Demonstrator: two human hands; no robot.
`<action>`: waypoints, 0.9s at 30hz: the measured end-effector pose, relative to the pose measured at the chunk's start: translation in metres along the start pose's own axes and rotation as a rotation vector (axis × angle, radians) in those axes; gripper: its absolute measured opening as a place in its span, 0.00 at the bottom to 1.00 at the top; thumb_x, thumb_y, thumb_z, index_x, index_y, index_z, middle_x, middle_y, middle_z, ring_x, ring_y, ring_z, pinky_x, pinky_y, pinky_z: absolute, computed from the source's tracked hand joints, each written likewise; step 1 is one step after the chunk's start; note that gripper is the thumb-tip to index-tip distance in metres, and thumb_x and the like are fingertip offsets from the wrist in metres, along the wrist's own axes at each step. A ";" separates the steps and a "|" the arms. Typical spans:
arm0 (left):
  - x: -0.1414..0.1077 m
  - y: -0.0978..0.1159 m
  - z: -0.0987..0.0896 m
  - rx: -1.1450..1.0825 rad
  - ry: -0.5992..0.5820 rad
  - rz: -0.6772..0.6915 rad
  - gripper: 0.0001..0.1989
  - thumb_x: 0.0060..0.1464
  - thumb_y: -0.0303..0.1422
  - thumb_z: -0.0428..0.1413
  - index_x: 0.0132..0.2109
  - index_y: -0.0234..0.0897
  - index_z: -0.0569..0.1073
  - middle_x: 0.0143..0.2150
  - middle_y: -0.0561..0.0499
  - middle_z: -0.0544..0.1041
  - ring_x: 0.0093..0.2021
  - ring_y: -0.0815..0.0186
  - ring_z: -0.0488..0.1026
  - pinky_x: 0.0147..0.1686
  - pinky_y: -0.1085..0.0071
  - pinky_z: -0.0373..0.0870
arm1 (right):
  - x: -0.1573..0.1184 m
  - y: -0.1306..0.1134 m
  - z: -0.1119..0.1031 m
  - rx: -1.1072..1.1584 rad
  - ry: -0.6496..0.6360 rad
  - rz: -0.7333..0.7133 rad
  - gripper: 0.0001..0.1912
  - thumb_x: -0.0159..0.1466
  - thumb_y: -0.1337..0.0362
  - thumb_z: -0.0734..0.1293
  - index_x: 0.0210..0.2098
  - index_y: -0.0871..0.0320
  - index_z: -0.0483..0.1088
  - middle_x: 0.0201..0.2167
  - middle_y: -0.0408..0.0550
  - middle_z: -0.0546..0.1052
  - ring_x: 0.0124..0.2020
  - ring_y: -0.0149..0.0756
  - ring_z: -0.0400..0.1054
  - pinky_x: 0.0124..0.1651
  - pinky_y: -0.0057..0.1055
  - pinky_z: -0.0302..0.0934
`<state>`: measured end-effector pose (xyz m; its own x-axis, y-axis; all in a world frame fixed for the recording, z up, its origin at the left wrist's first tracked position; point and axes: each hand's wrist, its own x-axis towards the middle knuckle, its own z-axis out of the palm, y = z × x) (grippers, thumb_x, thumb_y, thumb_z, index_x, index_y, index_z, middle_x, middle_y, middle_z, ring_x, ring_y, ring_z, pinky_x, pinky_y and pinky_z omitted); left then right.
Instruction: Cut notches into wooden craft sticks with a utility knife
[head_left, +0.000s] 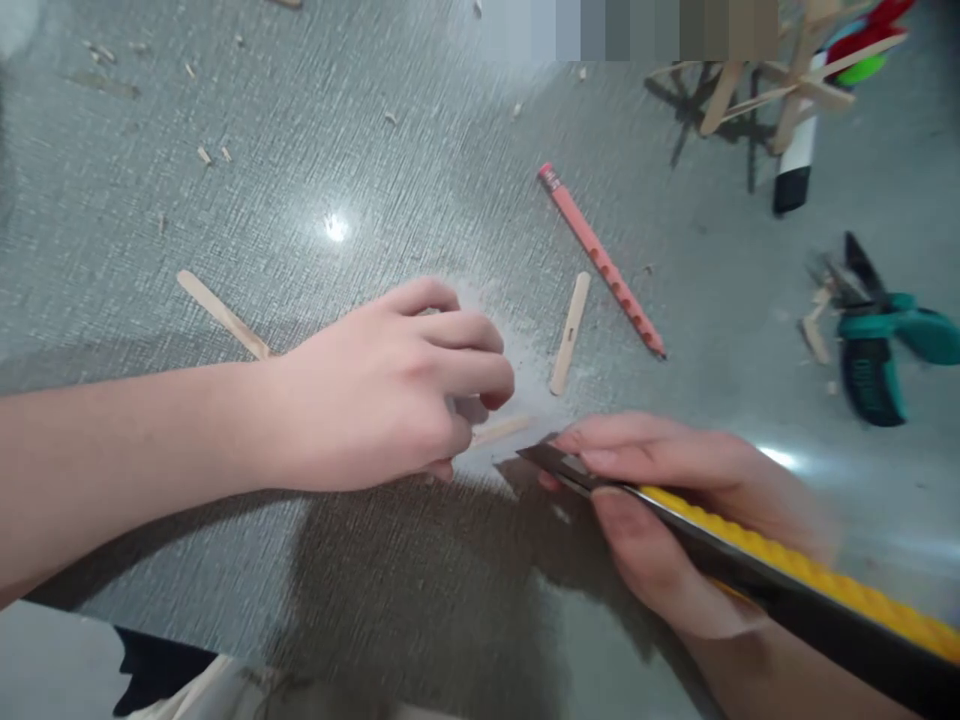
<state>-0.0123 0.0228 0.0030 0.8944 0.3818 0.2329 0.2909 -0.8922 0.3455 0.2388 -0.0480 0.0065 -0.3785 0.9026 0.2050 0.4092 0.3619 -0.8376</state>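
My right hand (675, 520) grips a yellow and black utility knife (750, 560), its bare blade pointing left. Just left of the blade tip, a short wooden craft stick (504, 431) sticks out from the curled fingers of my left hand (420, 385). The fingers and thumb close around its near end, which they hide. Blade and stick look slightly apart. A second craft stick (571, 333), with a small slot in its middle, lies above them. Another craft stick (223, 313) lies partly behind my left wrist.
A pink pencil (604, 262) lies beyond the slotted stick. Teal-handled pliers (877, 335) rest at the right beside wood scraps (814, 330). A craft-stick structure (787, 90) stands at the top right by a white and black marker (796, 165). Wood chips (204, 155) dot the grey table (420, 200).
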 end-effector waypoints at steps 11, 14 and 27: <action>0.001 -0.001 0.001 -0.078 -0.042 0.004 0.16 0.65 0.29 0.48 0.34 0.43 0.79 0.43 0.54 0.80 0.44 0.65 0.73 0.45 0.64 0.65 | 0.010 -0.003 0.010 -0.086 -0.062 -0.107 0.14 0.58 0.75 0.68 0.41 0.53 0.69 0.33 0.47 0.81 0.32 0.34 0.79 0.31 0.28 0.75; 0.001 -0.002 0.001 -0.119 -0.043 0.040 0.17 0.66 0.29 0.47 0.33 0.41 0.78 0.41 0.52 0.80 0.41 0.65 0.74 0.44 0.65 0.67 | 0.008 -0.006 0.011 -0.111 -0.092 -0.109 0.13 0.58 0.75 0.68 0.40 0.54 0.69 0.32 0.46 0.81 0.31 0.33 0.78 0.31 0.27 0.75; 0.003 0.000 0.004 -0.224 -0.065 0.023 0.16 0.64 0.27 0.50 0.29 0.36 0.78 0.34 0.49 0.75 0.34 0.66 0.68 0.37 0.68 0.66 | 0.013 -0.010 0.010 -0.185 -0.221 -0.161 0.15 0.59 0.76 0.67 0.42 0.53 0.66 0.33 0.48 0.82 0.33 0.33 0.79 0.36 0.24 0.77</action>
<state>-0.0084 0.0232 -0.0002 0.9220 0.3394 0.1863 0.1943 -0.8219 0.5354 0.2212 -0.0422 0.0126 -0.6133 0.7651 0.1960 0.4653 0.5505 -0.6931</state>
